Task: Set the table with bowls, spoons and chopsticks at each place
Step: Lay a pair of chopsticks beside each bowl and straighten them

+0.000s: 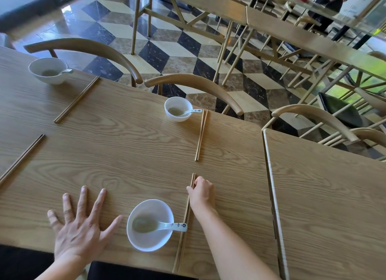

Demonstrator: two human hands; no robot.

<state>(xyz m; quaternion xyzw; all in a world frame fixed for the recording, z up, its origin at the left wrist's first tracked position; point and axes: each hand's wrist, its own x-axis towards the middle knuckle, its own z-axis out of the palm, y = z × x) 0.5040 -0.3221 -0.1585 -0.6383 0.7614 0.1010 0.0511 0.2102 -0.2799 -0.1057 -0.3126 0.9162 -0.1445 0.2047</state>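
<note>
Right in front of you, the near bowl (150, 225) sits with its spoon (165, 226) resting inside, handle pointing right, and the near chopsticks (186, 215) lie just beside it on the counter (125, 154). Your left hand (80, 227) is spread flat, palm down, on the wood left of that bowl, holding nothing. Your right hand (201, 193) is at the far end of that pair, thumb and curled fingers pinching them, squaring them up, I'd say. Off to the left, the left chopsticks (22, 158) lie with no bowl or spoon in view, so that place looks unfinished. Across the counter, the middle bowl (178, 108) has its middle spoon (193, 111) and the middle chopsticks (201, 135). Far left, the far bowl (48, 70), the far spoon (66, 71) and the far chopsticks (76, 99) are down too.
</note>
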